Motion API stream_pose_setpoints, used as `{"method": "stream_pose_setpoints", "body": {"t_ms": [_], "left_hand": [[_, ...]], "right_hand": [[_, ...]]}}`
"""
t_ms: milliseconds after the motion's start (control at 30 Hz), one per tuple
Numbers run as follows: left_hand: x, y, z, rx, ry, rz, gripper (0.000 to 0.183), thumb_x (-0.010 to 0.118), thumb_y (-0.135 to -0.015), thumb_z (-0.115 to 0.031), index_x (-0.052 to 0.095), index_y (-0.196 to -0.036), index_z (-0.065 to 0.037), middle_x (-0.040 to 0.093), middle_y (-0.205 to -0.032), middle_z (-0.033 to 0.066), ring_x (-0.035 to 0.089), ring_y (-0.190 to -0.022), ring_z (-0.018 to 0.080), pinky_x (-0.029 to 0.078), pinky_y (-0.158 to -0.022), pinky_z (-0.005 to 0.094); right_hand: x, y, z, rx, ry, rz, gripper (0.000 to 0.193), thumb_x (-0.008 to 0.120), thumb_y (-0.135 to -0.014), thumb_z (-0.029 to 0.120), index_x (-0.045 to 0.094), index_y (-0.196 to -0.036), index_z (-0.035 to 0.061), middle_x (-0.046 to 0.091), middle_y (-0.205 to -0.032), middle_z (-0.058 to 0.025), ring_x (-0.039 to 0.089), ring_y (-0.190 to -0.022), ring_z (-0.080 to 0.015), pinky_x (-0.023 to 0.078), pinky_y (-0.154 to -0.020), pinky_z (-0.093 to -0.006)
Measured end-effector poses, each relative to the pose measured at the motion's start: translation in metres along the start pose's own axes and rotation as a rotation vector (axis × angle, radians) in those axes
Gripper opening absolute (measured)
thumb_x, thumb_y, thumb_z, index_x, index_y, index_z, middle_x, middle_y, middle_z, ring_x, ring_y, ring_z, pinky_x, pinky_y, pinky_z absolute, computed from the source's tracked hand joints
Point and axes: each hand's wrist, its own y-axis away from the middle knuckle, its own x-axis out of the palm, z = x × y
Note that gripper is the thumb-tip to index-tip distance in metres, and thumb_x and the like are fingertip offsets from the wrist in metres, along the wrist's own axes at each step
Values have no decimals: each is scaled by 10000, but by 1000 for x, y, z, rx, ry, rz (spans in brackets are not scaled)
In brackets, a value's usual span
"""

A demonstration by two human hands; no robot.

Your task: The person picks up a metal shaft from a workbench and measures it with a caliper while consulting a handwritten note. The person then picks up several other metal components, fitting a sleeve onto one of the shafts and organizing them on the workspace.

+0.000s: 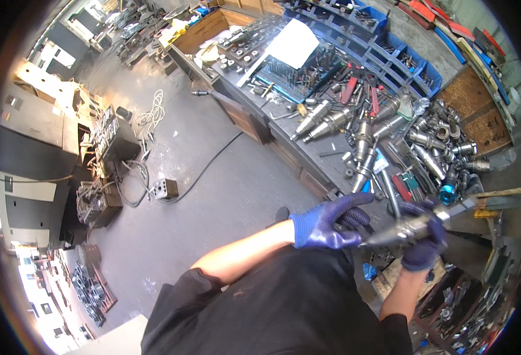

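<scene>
My right hand (423,242), in a purple knit glove, is wrapped round a metal tool holder (401,231). The holder lies nearly level, its tapered end toward my left hand and a narrower shank pointing right; motion blurs it. My left hand (330,225), gloved in shiny purple with a blue cuff, is beside the tapered end. Its forefinger and thumb are spread, and nothing shows between them. Whether the thumb touches the taper I cannot tell. Past my hands, several similar tool holders (331,123) lie on the workbench (284,118).
Blue bins (390,50) line the bench's back, near a blue rack of small bits (301,74) and a white sheet (293,44). More holders are heaped at right (429,139). A hammer (389,189) lies by my hands. A cable (210,163) crosses the floor.
</scene>
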Motion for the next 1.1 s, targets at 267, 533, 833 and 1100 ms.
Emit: {"method": "stream_pose_setpoints", "body": {"t_ms": [267,533,833,1100], "left_hand": [[-63,46,24,64,-150,-538,959,918,-712,-250,403,-1484,-11,546,-1421,158,545,-1286,236,452,-1081,393],[-172,78,-10,-292,-70,-943,524,836,-724,-139,618,-1183,-13,718,-1025,75,666,-779,124,560,-645,281],[-362,72,-26,-293,-497,-1185,677,869,-699,-193,591,-1270,44,686,-896,80,627,-679,134,534,-565,278],[-580,-5,-81,-516,-852,-1078,761,884,-646,-288,618,-1276,46,732,-1077,197,708,-954,269,555,-832,364]], "right_hand": [[192,-9,-110,309,285,384,417,797,-855,233,653,-1176,8,703,-1047,-83,675,-965,-178,546,-886,-342],[212,-93,-106,-475,944,731,571,816,-813,270,619,-1280,8,671,-1219,-216,644,-1142,-395,512,-988,-451],[172,-124,-125,-206,1054,407,388,783,-836,152,681,-1182,11,697,-1171,-200,664,-1121,-338,508,-991,-399],[177,-109,-170,-12,990,-122,321,748,-858,83,696,-1163,0,717,-1139,-149,686,-1027,-250,530,-915,-353]]}}
